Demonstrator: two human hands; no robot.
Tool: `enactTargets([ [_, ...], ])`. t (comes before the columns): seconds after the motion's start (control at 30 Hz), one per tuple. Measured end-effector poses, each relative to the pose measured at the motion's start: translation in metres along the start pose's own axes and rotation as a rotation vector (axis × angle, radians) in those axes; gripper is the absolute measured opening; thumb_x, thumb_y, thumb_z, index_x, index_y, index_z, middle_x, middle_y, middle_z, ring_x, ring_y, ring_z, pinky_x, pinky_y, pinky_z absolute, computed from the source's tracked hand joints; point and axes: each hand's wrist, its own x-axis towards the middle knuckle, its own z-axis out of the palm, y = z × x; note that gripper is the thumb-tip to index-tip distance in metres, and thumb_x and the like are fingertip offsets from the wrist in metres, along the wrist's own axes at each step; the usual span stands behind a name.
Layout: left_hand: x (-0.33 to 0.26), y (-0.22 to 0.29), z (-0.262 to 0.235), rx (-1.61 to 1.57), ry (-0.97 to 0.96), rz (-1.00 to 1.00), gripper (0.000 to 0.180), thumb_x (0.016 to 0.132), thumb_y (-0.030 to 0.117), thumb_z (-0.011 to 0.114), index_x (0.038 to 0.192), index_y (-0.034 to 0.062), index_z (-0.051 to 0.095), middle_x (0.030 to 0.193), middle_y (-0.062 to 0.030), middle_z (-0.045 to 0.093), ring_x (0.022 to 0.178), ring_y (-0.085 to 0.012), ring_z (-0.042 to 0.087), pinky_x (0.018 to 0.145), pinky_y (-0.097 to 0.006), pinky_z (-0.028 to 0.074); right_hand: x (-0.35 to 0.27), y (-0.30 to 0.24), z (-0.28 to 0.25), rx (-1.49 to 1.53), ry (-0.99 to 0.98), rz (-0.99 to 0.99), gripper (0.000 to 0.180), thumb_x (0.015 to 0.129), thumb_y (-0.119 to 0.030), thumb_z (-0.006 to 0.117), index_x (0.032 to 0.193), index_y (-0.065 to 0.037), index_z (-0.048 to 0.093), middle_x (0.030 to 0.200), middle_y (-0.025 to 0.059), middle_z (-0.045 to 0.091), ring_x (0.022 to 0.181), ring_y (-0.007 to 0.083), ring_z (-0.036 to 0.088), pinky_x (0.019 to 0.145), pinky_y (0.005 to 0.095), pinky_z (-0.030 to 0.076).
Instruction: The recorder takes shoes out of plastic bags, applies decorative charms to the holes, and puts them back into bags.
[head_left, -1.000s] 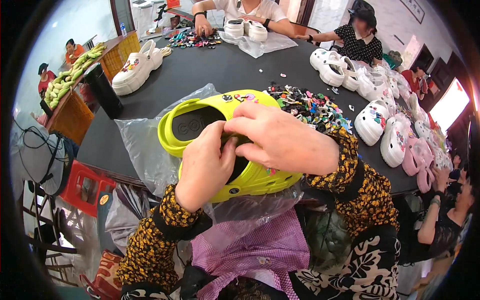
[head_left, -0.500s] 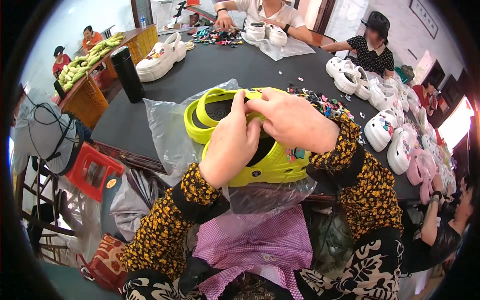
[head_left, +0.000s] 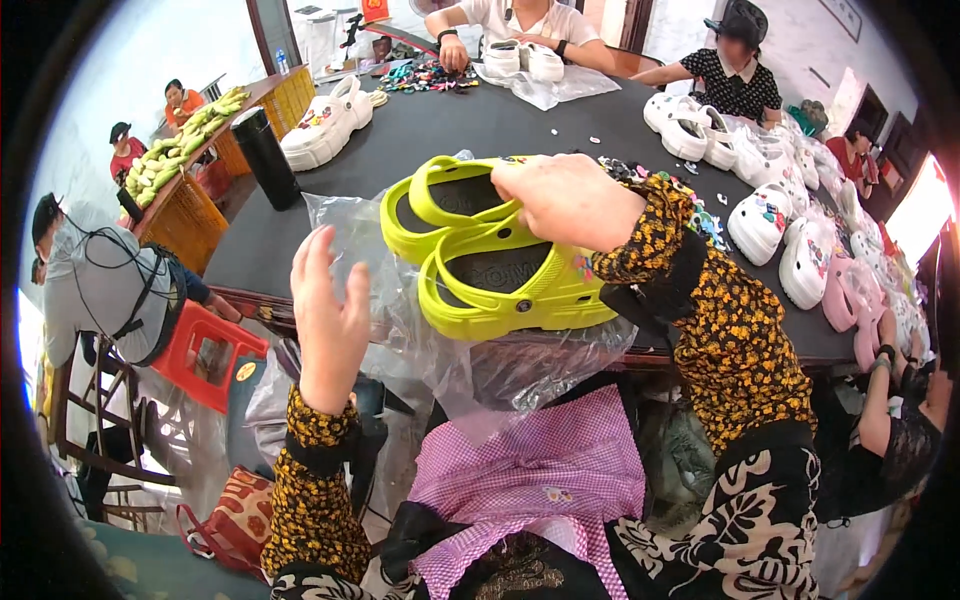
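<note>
A pair of lime-yellow clogs point(head_left: 515, 317) sits side by side on the table's near edge, heels toward the left. My left hand point(head_left: 333, 325) is raised just left of them, open, fingers apart and holding nothing. Over the toe part of the far clog point(head_left: 432, 240) is my right hand point(head_left: 575, 203), its fingers curled closed at the rim of the foot opening. The hand and sleeve hide the front of both clogs. A clear plastic bag point(head_left: 480, 385) lies crumpled under the pair and hangs over the table edge.
Small colourful shoe charms point(head_left: 640, 172) lie beyond my right hand. Several white clogs point(head_left: 757, 222) and a pink clog point(head_left: 850, 300) line the table's right side. A black bottle point(head_left: 265, 158) and white clogs point(head_left: 328, 122) stand far left. Other people sit around the table.
My left hand has come off the clogs and moved left, opening. My right hand stays at the far clog, with its fingers now curled. The near clog's foot opening is uncovered.
</note>
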Motion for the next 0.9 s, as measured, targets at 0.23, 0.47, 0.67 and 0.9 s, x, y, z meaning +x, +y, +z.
enactTargets([
  [0.23,-0.068,-0.045,0.001,-0.168,0.048,-0.354,0.045,0.088,0.013,0.063,0.125,-0.0069,0.045,0.118,-0.0149,0.052,0.103,-0.0226,0.054,0.089,-0.033,0.044,-0.051,0.027,-0.03,0.003,0.177,0.157,0.017,0.078,-0.009,0.053,0.094,-0.005,0.055,0.081,0.0194,0.063,0.08,0.0377,0.063,0.069,0.048,0.048],
  [0.47,-0.091,-0.017,0.034,-0.978,-0.317,-1.034,0.047,0.09,0.039,0.062,0.113,-0.0014,0.055,0.095,-0.0045,0.06,0.081,-0.013,0.057,0.068,-0.028,0.049,-0.112,0.053,-0.073,-0.13,0.274,0.27,0.017,0.076,-0.008,0.054,0.092,-0.004,0.054,0.076,0.0215,0.061,0.079,0.0396,0.061,0.07,0.0487,0.046],
  [0.67,-0.087,0.003,0.035,-1.211,-0.347,-1.063,0.027,0.086,0.016,0.062,0.106,-0.0019,0.057,0.087,-0.0051,0.062,0.07,-0.0154,0.06,0.064,-0.029,0.051,-0.122,0.061,-0.052,-0.106,0.183,0.34,0.021,0.072,-0.007,0.062,0.092,-0.003,0.056,0.076,0.0203,0.061,0.079,0.0383,0.061,0.069,0.0463,0.046],
  [0.9,-0.064,-0.025,-0.03,-0.957,0.012,-0.697,0.045,0.075,-0.005,0.049,0.12,-0.0023,0.052,0.083,-0.0039,0.061,0.073,-0.0111,0.057,0.071,-0.024,0.047,-0.119,0.058,-0.032,-0.107,0.18,0.27,0.014,0.075,-0.005,0.055,0.089,-0.004,0.055,0.075,0.0191,0.061,0.077,0.0386,0.061,0.067,0.048,0.047],
])
